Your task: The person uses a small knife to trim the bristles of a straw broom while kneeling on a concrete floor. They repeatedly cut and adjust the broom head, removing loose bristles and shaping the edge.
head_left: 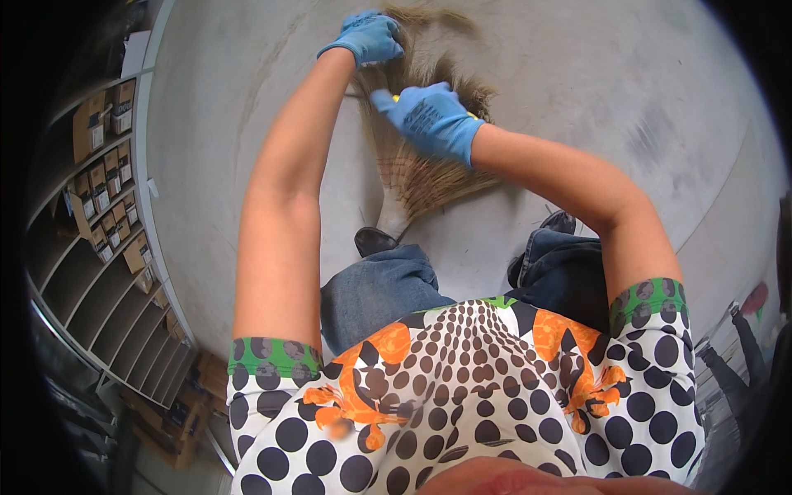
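A straw broom head (pixel 425 181) lies on the floor in front of my feet, its bound neck toward me and its bristles fanned away. At the far end of the bristles, my left hand (pixel 367 37), in a blue glove, is closed around a bunch of straw tips. My right hand (pixel 433 122), gloved alike, is over the middle of the bristles. Its fingers are wrapped round a tool with yellow parts (pixel 473 115); the rest of the tool is hidden by the glove, so its kind cannot be made out.
Loose straw (pixel 437 18) lies on the grey concrete floor (pixel 223 99) beyond the broom. My black shoes (pixel 375 241) are close to its neck. Along the left stands a metal shelf rack (pixel 107 318) with several small cardboard boxes (pixel 99 181). Dark objects stand at the right edge.
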Demonstrator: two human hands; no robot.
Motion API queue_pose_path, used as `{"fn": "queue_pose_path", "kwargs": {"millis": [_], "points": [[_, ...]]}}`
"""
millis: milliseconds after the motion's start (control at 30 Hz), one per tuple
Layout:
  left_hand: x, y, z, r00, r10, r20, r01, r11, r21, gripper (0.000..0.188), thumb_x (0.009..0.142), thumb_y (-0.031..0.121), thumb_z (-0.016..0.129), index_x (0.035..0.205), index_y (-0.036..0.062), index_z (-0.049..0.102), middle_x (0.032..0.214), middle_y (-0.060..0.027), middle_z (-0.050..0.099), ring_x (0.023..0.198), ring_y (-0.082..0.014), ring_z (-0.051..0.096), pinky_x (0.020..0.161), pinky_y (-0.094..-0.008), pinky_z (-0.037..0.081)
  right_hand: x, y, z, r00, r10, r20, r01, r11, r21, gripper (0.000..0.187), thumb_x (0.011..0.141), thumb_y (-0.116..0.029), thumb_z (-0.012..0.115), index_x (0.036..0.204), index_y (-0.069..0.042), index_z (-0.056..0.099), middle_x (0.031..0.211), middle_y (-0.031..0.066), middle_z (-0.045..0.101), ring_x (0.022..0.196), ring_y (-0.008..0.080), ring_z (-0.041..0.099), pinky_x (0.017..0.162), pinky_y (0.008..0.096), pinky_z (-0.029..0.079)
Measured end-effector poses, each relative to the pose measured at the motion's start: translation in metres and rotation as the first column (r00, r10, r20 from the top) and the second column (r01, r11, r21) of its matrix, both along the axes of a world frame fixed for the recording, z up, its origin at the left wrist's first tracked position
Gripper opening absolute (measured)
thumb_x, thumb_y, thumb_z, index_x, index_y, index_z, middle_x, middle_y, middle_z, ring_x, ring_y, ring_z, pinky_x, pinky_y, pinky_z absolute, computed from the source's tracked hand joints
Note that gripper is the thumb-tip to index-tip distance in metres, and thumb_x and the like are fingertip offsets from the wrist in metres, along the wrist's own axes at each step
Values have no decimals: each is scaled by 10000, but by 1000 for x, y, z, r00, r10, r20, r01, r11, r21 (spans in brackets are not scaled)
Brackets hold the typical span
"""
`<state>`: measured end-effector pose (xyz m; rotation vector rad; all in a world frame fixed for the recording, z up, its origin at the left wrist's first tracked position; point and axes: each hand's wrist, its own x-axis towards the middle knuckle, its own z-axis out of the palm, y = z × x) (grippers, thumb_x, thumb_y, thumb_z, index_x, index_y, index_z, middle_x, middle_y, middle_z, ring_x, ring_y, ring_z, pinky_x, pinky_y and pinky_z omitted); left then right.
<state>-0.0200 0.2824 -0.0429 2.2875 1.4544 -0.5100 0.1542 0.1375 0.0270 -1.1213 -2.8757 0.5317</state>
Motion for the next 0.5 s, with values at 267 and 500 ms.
{"fn": "queue_pose_path", "kwargs": {"millis": [267, 500], "points": [[13, 1, -17, 995, -49, 87, 39, 993, 115, 329, 799, 429, 736, 1078, 279, 824, 1300, 43, 734, 1358, -184, 558, 1109, -401, 426, 24, 31, -37, 983, -147, 113, 147, 989, 14, 292, 1010, -142, 509, 1279, -56, 582, 915, 146, 758, 792, 340, 762, 638, 530, 544], [33, -33, -22, 992, -56, 115, 27, 971, 238, 259, 802, 398, 702, 998, 305, 845, 1287, 117, 734, 1411, -141, 505, 1152, -305, 360, 56, 22, -49, 958, -174, 230, 190, 981, -49, 266, 1029, -135, 480, 1254, -39, 583, 918, 159, 765, 810, 354, 761, 660, 557, 534]]}}
